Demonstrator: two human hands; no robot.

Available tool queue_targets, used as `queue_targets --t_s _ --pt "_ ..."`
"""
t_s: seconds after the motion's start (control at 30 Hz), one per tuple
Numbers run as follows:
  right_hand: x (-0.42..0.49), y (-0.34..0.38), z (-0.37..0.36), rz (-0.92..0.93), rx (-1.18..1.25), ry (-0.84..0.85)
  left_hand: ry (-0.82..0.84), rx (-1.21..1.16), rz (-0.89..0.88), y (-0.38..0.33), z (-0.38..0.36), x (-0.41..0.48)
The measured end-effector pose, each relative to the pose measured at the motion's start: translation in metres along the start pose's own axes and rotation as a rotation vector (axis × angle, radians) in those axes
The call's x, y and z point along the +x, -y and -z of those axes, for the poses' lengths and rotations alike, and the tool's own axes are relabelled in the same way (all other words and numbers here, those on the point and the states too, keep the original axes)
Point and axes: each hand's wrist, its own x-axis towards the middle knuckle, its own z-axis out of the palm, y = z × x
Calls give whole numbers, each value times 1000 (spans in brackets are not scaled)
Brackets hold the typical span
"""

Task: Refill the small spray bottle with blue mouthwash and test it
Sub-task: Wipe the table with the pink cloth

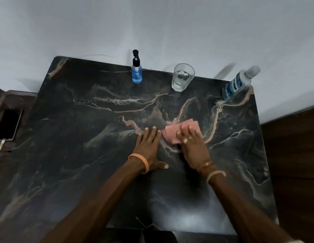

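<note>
The small spray bottle (136, 71), holding blue liquid and topped with a black pump, stands upright at the table's far edge. The large mouthwash bottle (238, 85), clear with a blue label and its cap on, stands at the far right corner. My left hand (149, 146) lies flat on the dark marble table (82, 137) with straight fingers. My right hand (191, 142) presses flat on a pink cloth (172, 135) in the middle of the table, covering much of it. Both hands are well in front of the bottles.
A clear glass (182, 77) with water stands between the two bottles at the far edge. A phone (8, 124) on a cable lies on a lower surface to the left. A white wall runs behind the table.
</note>
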Motion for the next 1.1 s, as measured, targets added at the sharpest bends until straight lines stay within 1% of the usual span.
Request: queue_targets --t_s 0.1,0.17,0.2,0.23,0.33,0.43,0.5,0.53,0.57,0.63,0.67,0.73,0.77,0.8,0.87,0.93,1.0,1.03,1.1 --pt "-30 26 -14 138 -27 47 0 57 -4 -14 -14 -1" --pt "-11 14 -13 202 -30 19 -28 71 -32 -17 -20 -2" --pt "1 3 -11 199 -33 1 -25 77 -49 -20 -21 -3" --pt "12 -11 -8 164 -29 7 -19 74 -59 -23 -21 -2" --pt "15 -55 2 -69 17 31 15 62 -70 -38 -22 0" --pt "-42 -82 5 -324 134 -99 82 58 -59 -61 -22 5" --pt "-100 -68 -4 -392 189 -173 87 96 -27 -68 -22 8" --pt "-129 -47 -15 -375 167 -159 81 102 -18 -68 -23 9" --pt "-154 -20 -29 -312 135 -125 72 93 -9 -66 -24 9" --pt "-180 25 -51 -82 143 -71 61 55 -8 -63 -24 6" --pt "-180 35 -57 35 157 -44 62 48 -16 -63 -23 7" --pt "-153 22 -55 206 149 -32 51 35 -33 -60 -21 9" --pt "-133 7 -48 261 128 -36 39 11 -36 -55 -17 11" --pt "-115 -14 -40 273 123 -52 34 -21 -39 -51 -16 12" --pt "-87 -63 -21 160 97 -97 36 -64 -56 -42 -13 13" --pt "-80 -120 -1 -45 47 -84 38 -44 -87 -39 -15 9" --pt "-86 -168 14 -229 52 -84 22 -41 -81 -41 -17 7" --pt "-96 -181 17 -313 83 -105 19 -51 -68 -43 -17 7" --pt "-125 -171 13 -467 167 -175 14 -71 -55 -45 -16 8"
